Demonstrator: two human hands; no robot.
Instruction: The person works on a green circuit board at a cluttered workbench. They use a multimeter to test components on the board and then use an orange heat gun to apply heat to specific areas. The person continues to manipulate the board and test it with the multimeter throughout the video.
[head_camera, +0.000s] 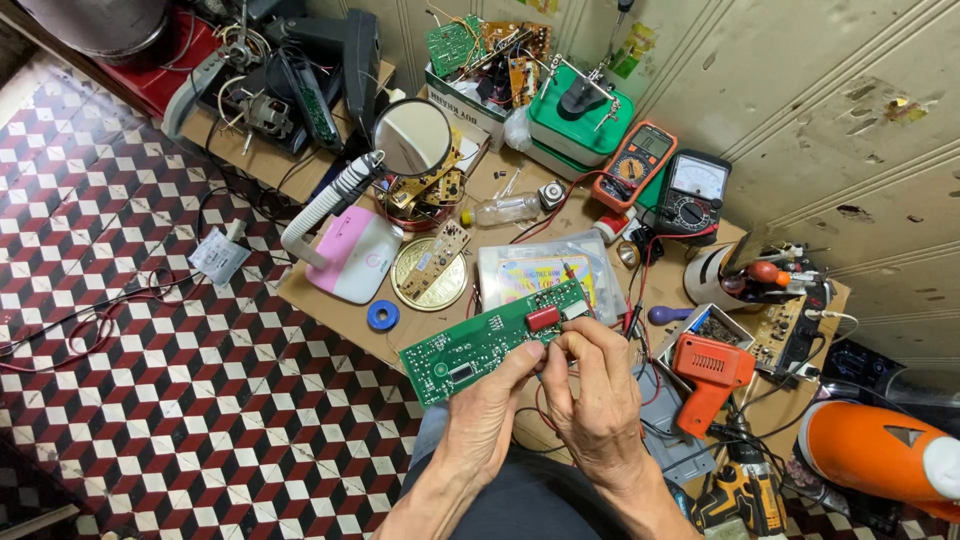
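**A:** What do I have in my hands right now?

**B:** I see a long green circuit board (497, 338). It is up in the air over the low table (330, 300), just past my knees. My left hand (480, 425) has it by the near edge. The left fingers (515, 368) are pressed together and pinch that edge, thumb on top.

**A:** And my other hand?

**B:** My right hand (600, 400) is just beside the left one, at the right end of the board. Its fingers (575, 345) are curled tight and touch the board near a red block part (542, 318). I think they pinch something small there, but it is hidden, so I cannot tell what.

**A:** Any packs or labels around?

**B:** Right behind the board lies a flat clear plastic box (545, 265) with a bright yellow and pink paper inside. Far back stands a white cardboard box (462, 100) with dark print on its side, full of other boards. Next to it is a green box (575, 125). On the floor to the left lies a small white packet (218, 256). A yellow and green sticker (632, 50) is on the wall behind.

**A:** How does the board look?

**B:** It is thin and long, tilted up to the right. It is green with many tiny white marks and little silver dots. The red block and a white part (574, 309) sit at its right end.
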